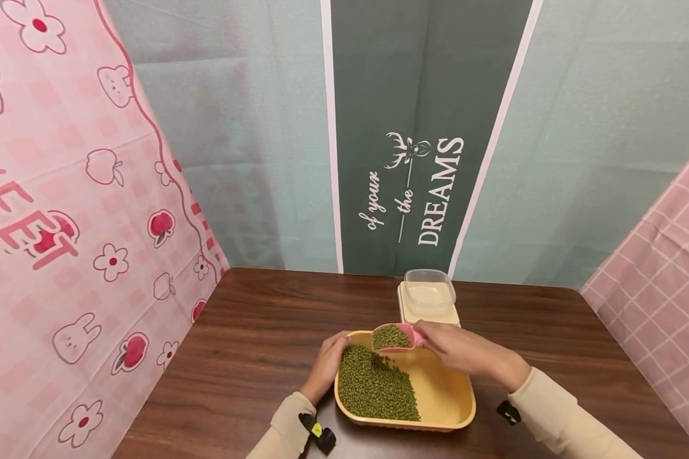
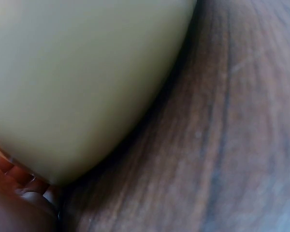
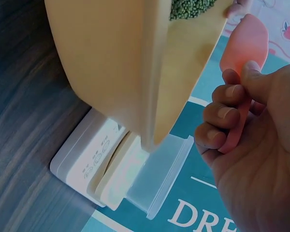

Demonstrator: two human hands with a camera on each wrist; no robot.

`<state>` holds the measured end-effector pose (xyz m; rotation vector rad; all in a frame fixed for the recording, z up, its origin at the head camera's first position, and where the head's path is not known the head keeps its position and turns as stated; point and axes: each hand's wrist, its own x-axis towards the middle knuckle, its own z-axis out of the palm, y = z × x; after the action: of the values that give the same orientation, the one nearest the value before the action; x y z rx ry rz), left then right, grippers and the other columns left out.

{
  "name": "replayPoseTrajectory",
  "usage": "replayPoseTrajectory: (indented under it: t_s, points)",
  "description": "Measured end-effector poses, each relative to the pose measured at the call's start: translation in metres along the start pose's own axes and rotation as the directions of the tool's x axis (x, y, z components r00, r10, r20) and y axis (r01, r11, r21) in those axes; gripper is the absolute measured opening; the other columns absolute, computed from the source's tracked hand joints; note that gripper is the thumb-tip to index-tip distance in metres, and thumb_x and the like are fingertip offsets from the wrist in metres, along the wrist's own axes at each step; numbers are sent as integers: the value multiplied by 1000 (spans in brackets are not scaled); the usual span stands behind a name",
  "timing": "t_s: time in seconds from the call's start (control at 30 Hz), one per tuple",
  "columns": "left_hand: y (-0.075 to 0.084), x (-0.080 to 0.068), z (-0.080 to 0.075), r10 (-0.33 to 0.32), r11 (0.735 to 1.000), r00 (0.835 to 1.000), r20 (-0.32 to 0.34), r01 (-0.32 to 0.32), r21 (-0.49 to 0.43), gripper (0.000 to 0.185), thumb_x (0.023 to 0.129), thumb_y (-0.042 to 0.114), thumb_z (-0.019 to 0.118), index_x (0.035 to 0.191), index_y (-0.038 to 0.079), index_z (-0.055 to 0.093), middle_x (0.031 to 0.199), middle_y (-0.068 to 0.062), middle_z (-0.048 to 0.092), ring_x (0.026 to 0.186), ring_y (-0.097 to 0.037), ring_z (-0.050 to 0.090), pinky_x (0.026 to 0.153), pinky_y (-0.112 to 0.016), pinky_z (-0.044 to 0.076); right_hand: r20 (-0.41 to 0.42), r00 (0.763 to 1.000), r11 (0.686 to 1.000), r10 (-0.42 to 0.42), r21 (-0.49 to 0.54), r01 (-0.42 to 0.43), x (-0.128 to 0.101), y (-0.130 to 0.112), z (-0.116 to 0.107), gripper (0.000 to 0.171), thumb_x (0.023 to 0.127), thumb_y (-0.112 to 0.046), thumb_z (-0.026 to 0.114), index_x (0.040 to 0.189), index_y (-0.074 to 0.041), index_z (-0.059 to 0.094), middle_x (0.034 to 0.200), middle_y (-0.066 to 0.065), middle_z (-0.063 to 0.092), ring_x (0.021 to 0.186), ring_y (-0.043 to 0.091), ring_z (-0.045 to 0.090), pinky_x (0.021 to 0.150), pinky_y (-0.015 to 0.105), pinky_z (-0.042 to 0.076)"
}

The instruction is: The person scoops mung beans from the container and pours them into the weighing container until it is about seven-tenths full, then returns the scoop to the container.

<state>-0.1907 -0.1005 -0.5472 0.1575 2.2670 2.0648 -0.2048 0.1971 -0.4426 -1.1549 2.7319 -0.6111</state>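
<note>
Green mung beans [image 1: 376,386] fill the left half of a shallow yellow tray [image 1: 448,395] that sits on a dark wooden table [image 1: 252,344], close to me. A smaller heap of the same beans rides in a pink scoop [image 1: 393,336], level with the tray's far rim and just above the pile.

My right hand [image 1: 462,347] holds the scoop by its handle. In the right wrist view my fingers [image 3: 220,113] curl round the pink handle [image 3: 241,53] with the thumb laid on top, a firm closed hold, which I judge keeps the bowl level so the beans stay in.

My left hand [image 1: 328,363] rests against the tray's left side near the far corner. The left wrist view shows only fingertips [image 2: 19,186] pressed to the pale underside of the tray [image 2: 77,82] where it meets the wood, fingers wrapped at the edge. I take this as steadying the tray against the push of the scoop.

Just beyond the tray, touching or nearly touching its far rim, stands a white kitchen scale [image 1: 430,312] with a clear empty plastic container [image 1: 429,287] on top. It seems placed within easy reach of the scoop.

Patterned cloth backdrops surround the table: pink at the left and right, green behind.
</note>
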Motion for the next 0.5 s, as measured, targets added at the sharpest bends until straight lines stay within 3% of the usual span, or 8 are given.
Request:
replayPoseTrajectory:
  t_s: [0.23,0.5]
  points:
    - [-1,1,-1,-2,1000,1000,8,2,3,40,109,19,43,131,2,71,124,-17,74,110,-20,66,99,-33,50,-38,999,1000,-20,1,20,-3,5,-3,13,112,-25,53,102,-19,59,87,-13,53,84,3,55,76,29,54]
    - [0,-1,0,4,998,999,32,-2,-56,40,108,16,43,132,-4,69,124,-24,72,106,-18,66,94,-28,51,-50,998,999,33,-1,-33,-8,10,-8,10,112,-23,51,106,-26,59,90,-13,57,85,1,56,77,29,54]
